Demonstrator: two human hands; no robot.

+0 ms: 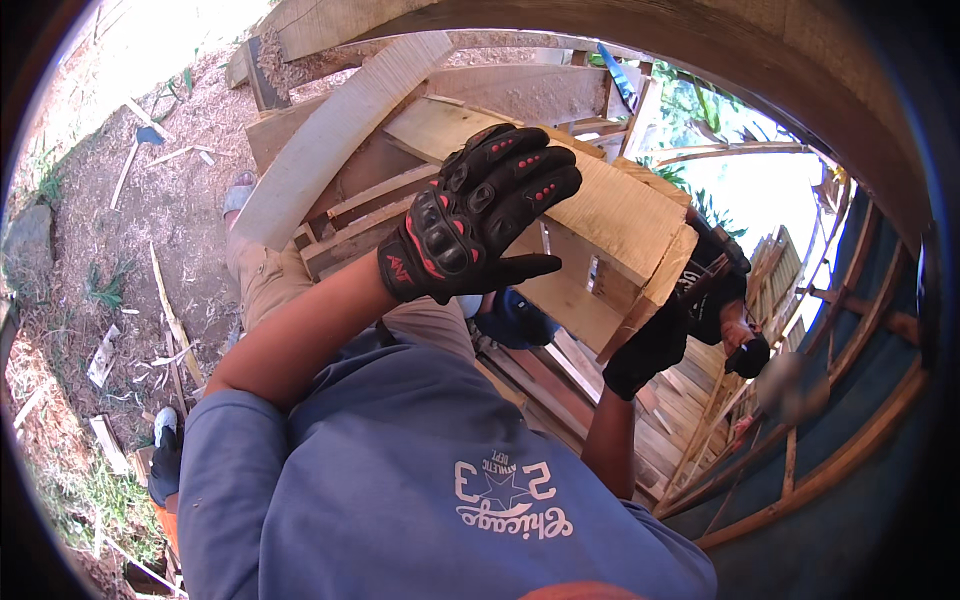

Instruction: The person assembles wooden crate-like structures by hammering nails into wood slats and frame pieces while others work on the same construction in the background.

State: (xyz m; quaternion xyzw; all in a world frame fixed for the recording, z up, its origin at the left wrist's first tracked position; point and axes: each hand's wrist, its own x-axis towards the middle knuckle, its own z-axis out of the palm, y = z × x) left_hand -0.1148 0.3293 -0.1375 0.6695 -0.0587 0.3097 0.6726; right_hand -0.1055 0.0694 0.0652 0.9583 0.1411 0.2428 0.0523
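Observation:
My left hand (490, 200), in a black glove with red trim and hard knuckle guards, is open. Its fingers stretch out over a pale wooden plank (615, 215); whether the palm touches the wood cannot be seen. At the near right end of that plank, where it meets other pieces in a box-like stack, my right hand (648, 350) in a black glove is closed against the wood. Its fingertips are partly hidden and blend into dark clothing behind. A second wide board (345, 135) leans at a slant left of my left hand.
A person in a black shirt and cap (725, 290) bends close beyond my right hand. Wooden beams (830, 60) arch overhead. More slats (690, 420) lie below right, beside a dark blue sheet (830, 420). Wood scraps (175, 320) litter the ground; another person's foot (165, 430) shows at left.

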